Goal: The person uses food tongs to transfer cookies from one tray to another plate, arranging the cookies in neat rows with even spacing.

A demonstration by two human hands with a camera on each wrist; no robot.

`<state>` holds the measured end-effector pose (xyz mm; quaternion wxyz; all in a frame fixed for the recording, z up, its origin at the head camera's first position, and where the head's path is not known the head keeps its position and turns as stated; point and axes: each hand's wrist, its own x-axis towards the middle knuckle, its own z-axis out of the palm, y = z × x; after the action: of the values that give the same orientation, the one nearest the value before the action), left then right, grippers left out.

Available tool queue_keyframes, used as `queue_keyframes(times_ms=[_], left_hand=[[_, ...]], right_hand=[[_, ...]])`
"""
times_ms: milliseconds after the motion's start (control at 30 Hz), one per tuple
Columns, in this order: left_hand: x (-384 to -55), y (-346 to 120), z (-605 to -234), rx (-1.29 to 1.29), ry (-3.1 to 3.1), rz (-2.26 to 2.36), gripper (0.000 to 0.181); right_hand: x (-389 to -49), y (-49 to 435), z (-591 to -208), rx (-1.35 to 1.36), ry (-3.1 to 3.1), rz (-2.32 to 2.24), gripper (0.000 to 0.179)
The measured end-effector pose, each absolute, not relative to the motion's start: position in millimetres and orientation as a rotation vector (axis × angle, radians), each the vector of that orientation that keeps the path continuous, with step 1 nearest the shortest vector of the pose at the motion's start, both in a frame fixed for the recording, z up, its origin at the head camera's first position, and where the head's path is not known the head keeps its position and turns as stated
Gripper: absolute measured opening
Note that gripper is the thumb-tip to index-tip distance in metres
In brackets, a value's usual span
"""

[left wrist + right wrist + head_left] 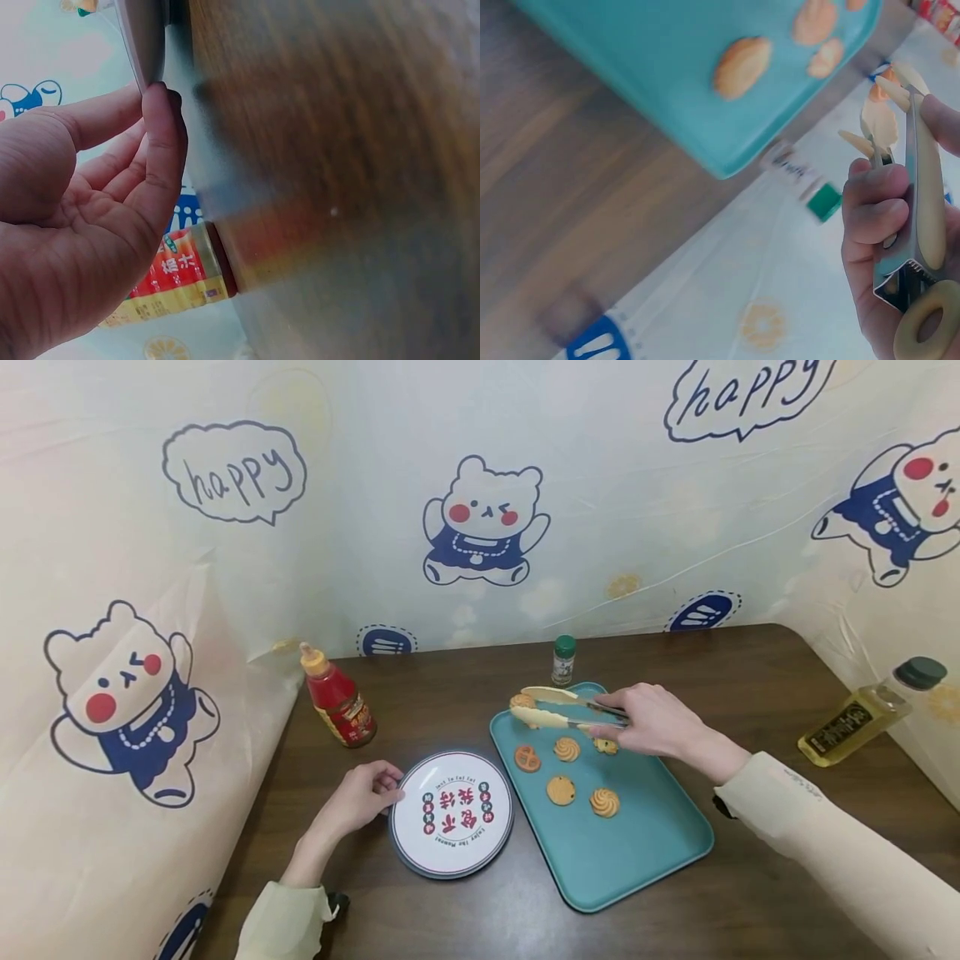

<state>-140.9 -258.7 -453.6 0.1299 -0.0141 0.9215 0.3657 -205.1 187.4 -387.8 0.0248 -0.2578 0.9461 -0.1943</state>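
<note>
My left hand (363, 795) pinches the left rim of a round white plate (408, 837) with a blue edge and red and black lettering; the left wrist view shows thumb and forefinger on the plate (144, 37). With my right hand (654, 720) I grip metal tongs (542, 717) with cream tips. Between those tips is a round cookie (522, 701), over the far left corner of a teal tray (645, 852). On the tray lie several more cookies, among them a pretzel-shaped one (527, 758) and a swirled one (604, 802).
A red sauce bottle (341, 706) with a yellow cap stands behind the plate on the left. Beyond the tray is a small green-capped shaker (563, 662). An oil bottle (855, 722) stands at the right. Printed cloth (360, 568) hangs along the brown table's far edge.
</note>
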Motion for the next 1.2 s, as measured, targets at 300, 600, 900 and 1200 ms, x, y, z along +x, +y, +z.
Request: queue_keyframes(times_ms=[300,600,900,1200], left_hand=[[-139,-258,-451,-0.037,2.671,1.071,0.027],[-139,-258,-451,-0.042,2.665,1.075,0.027],[-141,-258,-452,-0.048,2.661,1.068,0.028],[-142,-258,-453,-0.078,2.645,1.067,0.029]], right_hand=[[-195,145,-392,-0.986,2.862,-0.609,0.053],[-185,116,-402,-1.035,2.826,-0.590,0.052],[-178,94,-415,-1.059,2.803,-0.558,0.049],[-174,81,-424,-1.083,2.807,-0.518,0.049]])
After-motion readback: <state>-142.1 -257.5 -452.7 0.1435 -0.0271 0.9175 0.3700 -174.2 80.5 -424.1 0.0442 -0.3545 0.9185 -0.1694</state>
